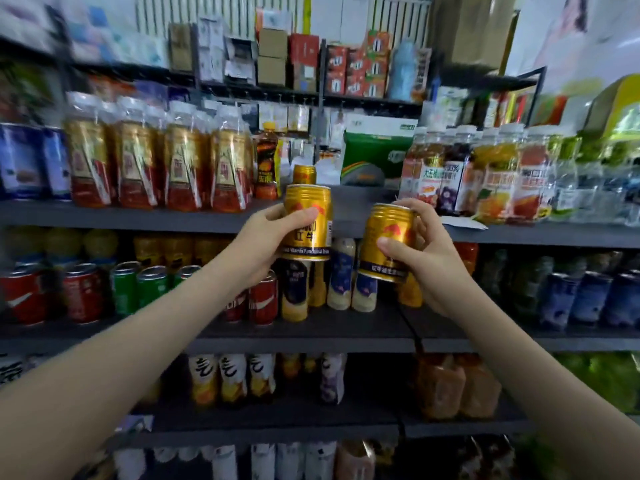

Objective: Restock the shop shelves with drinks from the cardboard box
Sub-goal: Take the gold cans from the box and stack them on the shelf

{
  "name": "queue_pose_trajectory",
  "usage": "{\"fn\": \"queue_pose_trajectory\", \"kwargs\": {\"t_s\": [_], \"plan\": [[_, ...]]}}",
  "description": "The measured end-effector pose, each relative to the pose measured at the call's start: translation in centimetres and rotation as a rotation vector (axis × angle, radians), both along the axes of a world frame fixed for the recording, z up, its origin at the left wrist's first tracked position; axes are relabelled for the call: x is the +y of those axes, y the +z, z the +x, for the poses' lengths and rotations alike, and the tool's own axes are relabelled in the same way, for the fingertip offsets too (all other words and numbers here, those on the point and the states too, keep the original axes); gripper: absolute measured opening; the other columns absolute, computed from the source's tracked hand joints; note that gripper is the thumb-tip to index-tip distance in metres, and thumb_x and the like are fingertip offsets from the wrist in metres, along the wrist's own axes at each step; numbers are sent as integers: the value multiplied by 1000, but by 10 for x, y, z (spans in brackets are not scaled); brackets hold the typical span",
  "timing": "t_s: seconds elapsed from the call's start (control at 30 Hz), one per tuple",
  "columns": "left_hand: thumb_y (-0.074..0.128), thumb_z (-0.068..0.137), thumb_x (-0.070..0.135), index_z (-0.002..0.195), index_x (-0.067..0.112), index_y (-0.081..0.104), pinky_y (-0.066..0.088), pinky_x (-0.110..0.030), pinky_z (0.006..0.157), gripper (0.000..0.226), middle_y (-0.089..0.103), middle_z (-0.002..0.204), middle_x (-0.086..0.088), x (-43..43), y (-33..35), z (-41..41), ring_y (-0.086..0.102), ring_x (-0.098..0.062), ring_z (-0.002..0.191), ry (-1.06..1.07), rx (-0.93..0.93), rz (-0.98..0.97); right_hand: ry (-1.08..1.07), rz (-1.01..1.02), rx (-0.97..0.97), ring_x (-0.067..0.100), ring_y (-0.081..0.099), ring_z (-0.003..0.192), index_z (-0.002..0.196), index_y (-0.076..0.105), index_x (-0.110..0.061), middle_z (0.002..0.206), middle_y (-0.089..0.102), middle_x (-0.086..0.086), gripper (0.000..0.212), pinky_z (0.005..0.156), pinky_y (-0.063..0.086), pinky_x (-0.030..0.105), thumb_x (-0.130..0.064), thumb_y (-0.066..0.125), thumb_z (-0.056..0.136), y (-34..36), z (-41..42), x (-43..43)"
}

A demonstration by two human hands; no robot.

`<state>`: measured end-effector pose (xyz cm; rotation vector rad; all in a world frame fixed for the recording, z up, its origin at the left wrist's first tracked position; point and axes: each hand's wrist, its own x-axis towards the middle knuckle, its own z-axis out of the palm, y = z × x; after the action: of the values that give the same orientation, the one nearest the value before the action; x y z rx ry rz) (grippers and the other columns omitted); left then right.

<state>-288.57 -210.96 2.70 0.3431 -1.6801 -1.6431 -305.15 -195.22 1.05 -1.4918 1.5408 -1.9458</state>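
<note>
1. Evidently for shelving, left hand (pixel 265 245) fingers (pixel 302 216) wrap an upright gold can (pixel 307 225).
2. Right hand (pixel 427 259) fingers (pixel 416 216) curl round a tilted gold can (pixel 387 244), both cans raised before the shelf (pixel 138 216) gap.

Three short gold metal drink cans (pixel 306 223) are showing. Four tall gold-and-red labelled bottles (pixel 183 168) are standing on the grey upper shelf (pixel 138 216); perhaps three green metal cans (pixel 152 289) are sitting below.

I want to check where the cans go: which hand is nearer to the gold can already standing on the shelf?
Left. The left hand holds its can just below the shelf can; the right hand holds another can farther to the right.
</note>
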Motion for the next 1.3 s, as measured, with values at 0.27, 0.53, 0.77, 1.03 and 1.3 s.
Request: {"fn": "queue_pose_trajectory", "kwargs": {"t_s": [0.27,0.53,0.77,1.03,1.3], "plan": [[79,61,39,107,34,61,43,-28,93,50,69,110,11,-74,39,-21,61,-8,105,198,-1,-114,-56,14,197,28,55,109,114,33,-32,126,43,9,55,83,55,39,-15,74,82,55,-65,-115],[83,66,25,101,28,63,41,-45,104,41,68,112,3,-154,53,-73,60,-19,110,160,-90,-38,-270,335,447,37,44,115,127,28,-29,128,29,15,60,98,47,48,-21,70,85,85,-132,-241],[78,75,17,121,15,55,42,-44,101,52,63,120,-4,-185,60,-95,57,-23,114,178,-93,48,-300,483,549,26,38,105,137,27,-28,137,24,16,64,95,41,37,-25,68,88,81,-164,-293],[79,73,16,130,12,48,41,-47,100,65,60,125,-6,-195,59,-108,54,-27,119,278,-117,95,-261,562,637,35,39,126,140,27,-25,143,21,14,66,104,42,46,-26,68,88,79,-189,-329],[81,68,14,130,12,50,33,-54,109,69,58,129,-7,-202,52,-121,49,-29,126,334,-172,89,-266,602,687,35,33,133,144,19,-21,144,19,14,78,104,39,44,-30,70,86,80,-204,-347]]}}
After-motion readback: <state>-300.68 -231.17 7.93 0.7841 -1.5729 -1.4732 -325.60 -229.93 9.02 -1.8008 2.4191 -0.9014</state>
